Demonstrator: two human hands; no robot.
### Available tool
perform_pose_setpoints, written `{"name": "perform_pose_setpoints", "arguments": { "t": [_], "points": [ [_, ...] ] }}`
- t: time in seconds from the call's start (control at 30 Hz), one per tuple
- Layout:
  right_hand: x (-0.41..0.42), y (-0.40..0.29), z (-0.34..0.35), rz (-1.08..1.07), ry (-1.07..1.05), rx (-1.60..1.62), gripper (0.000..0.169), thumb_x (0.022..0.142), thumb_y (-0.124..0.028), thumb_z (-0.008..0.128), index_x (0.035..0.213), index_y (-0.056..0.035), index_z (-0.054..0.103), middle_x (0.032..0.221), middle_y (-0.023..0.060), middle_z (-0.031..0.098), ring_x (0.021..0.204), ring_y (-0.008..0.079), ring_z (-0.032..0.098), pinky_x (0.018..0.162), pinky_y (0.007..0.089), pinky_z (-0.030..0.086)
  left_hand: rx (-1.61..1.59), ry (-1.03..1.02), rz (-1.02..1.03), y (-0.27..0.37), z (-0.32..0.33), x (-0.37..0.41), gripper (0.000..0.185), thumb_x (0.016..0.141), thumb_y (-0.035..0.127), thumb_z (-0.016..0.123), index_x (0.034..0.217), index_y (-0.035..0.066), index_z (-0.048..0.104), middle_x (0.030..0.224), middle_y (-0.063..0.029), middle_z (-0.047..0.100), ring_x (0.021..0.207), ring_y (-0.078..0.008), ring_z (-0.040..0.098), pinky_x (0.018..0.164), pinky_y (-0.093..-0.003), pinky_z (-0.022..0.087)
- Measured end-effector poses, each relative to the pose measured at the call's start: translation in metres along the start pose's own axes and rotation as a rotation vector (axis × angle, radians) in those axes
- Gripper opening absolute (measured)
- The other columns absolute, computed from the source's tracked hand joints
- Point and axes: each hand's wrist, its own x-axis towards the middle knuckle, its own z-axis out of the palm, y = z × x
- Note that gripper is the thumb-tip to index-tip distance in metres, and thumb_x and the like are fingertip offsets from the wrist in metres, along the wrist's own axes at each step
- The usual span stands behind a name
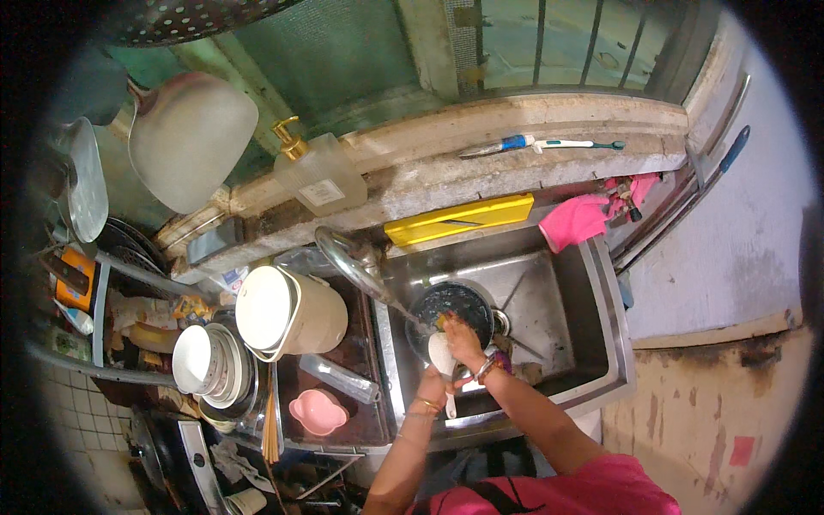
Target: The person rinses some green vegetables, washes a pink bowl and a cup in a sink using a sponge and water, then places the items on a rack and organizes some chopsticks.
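My left hand (432,386) holds a white rice paddle (441,355) by its handle, its blade up over a dark round pot (479,302) in the steel sink. My right hand (465,341) is at the paddle's blade, with something yellowish, perhaps a sponge (441,320), at its fingertips. Water runs from the curved metal faucet (351,261) into the pot, which holds water. Bracelets are on both wrists. My right palm is hidden from view.
Left of the sink stand a cream lidded container (322,315), stacked bowls (222,367), a pink bowl (318,412) and chopsticks (270,421). Behind it are a yellow slicer (460,220), a pink cloth (574,222) and a soap dispenser (322,174). Spatulas hang at the upper left.
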Motion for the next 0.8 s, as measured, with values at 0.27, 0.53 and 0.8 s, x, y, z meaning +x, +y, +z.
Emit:
{"name": "perform_pose_setpoints", "arguments": {
  "t": [0.27, 0.53, 0.8],
  "points": [
    [-0.035, -0.033, -0.009, -0.075, 0.002, 0.14, 0.04, 0.085, -0.011, 0.048, 0.124, -0.0085, 0.05, 0.131, 0.0211, 0.042, 0.117, 0.0348, 0.044, 0.096, 0.0353, 0.039, -0.037, 0.018, -0.065, -0.009, -0.032, 0.017, 0.068, 0.066, -0.015, 0.044, 0.13, 0.008, 0.038, 0.115, -0.0083, 0.05, 0.101, -0.0261, 0.053, 0.08, -0.0502, 0.052],
    [-0.021, 0.0, -0.025, 0.326, 0.215, 0.649, 0.042, 0.08, -0.008, 0.064, 0.117, 0.0038, 0.049, 0.103, 0.0104, 0.059, 0.093, 0.0149, 0.056, 0.08, 0.0253, 0.046, -0.141, 0.02, -0.181, 0.022, -0.005, 0.004, 0.038, 0.086, 0.013, 0.056, 0.123, 0.008, 0.047, 0.113, -0.0043, 0.055, 0.105, -0.0227, 0.053, 0.075, -0.0511, 0.053],
    [-0.041, -0.059, -0.036, -0.167, 0.207, 0.225, 0.036, 0.072, -0.01, 0.069, 0.107, -0.008, 0.062, 0.102, 0.0114, 0.06, 0.105, 0.029, 0.048, 0.092, 0.0391, 0.037, -0.011, 0.017, 0.074, -0.005, -0.034, 0.024, 0.044, 0.077, -0.007, 0.052, 0.118, 0.004, 0.047, 0.109, -0.0062, 0.055, 0.1, -0.0191, 0.055, 0.073, -0.0289, 0.05]
  ]
}}
